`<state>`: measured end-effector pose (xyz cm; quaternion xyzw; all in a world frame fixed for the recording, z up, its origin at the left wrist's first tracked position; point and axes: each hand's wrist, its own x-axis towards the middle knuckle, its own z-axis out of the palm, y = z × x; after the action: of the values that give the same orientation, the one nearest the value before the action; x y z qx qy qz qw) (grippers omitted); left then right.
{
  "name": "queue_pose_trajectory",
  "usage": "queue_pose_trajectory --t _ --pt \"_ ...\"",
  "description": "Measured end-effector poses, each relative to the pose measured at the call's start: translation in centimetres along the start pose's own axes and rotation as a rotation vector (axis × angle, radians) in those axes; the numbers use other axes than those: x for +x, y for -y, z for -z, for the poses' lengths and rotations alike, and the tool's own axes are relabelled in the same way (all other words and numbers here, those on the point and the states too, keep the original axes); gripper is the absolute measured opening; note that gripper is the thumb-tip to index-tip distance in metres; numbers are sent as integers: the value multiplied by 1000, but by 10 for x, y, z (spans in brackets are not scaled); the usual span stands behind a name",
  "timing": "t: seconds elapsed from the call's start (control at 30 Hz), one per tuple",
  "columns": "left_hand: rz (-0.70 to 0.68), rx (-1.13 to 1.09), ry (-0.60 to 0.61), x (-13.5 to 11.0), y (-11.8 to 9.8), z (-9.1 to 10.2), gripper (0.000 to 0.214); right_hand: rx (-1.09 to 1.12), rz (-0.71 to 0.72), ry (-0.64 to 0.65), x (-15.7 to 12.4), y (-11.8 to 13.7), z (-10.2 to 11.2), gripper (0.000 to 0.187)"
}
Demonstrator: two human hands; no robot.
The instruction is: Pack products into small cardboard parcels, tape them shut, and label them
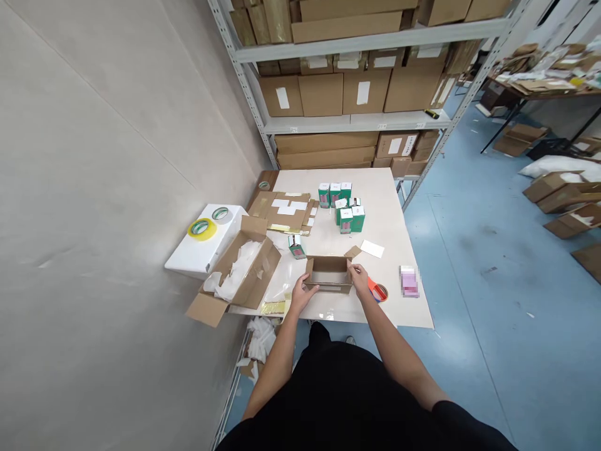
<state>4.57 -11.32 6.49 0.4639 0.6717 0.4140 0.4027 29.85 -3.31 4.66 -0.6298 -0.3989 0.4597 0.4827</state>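
A small open cardboard box [328, 287] stands at the front of the white table, its inside showing bare walls and floor. My left hand [302, 294] grips its near left corner, thumb toward the front wall. At the right wall, my right hand [359, 279] pinches the box's edge with closed fingers. Just right of that hand lies an orange tape dispenser [377, 290]. One green and white carton [296, 247] sits tilted in view beyond the box's left side. Behind the box are a cardboard scrap [353, 252] and a white card [372, 248].
Several green cartons [346, 220] stand farther back on the table [404, 250]. Left are flattened cardboard [282, 213], a larger open box [263, 275] with white packing, and tape rolls [201, 229] on a white box. A stocked shelf [357, 122] rises behind; a wall bounds the left.
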Motion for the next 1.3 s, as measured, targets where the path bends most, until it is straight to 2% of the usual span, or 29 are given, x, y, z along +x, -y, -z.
queue_pose_trajectory --t 0.2,0.3,0.4,0.63,0.73,0.87,0.93,1.07,1.23,1.3 --pt "-42 101 -5 1 0 5 47 -37 -109 350 -9 10 22 42" --pt "-80 151 31 7 -2 8 41 0 -160 420 -14 13 36 48" --pt "-101 211 34 11 -4 7 39 -32 -141 468 -20 9 45 54" --pt "-109 228 -48 13 0 -1 37 -20 -91 425 -26 -7 39 66" --pt "-63 183 -106 15 2 -6 39 -3 -77 404 -25 -11 36 73" --pt "117 117 -234 13 4 -16 79 73 -78 290 -26 -21 29 105" --pt "133 123 -261 12 3 -17 92 85 -86 253 -27 -26 24 115" --pt "66 234 -154 23 -9 -10 107 42 -81 250 -28 -30 19 116" --pt "-25 365 124 56 -39 -1 122 -16 -72 279 -26 -24 21 116" --pt "-43 375 185 64 -45 -1 121 -34 -48 282 -27 -22 21 115"
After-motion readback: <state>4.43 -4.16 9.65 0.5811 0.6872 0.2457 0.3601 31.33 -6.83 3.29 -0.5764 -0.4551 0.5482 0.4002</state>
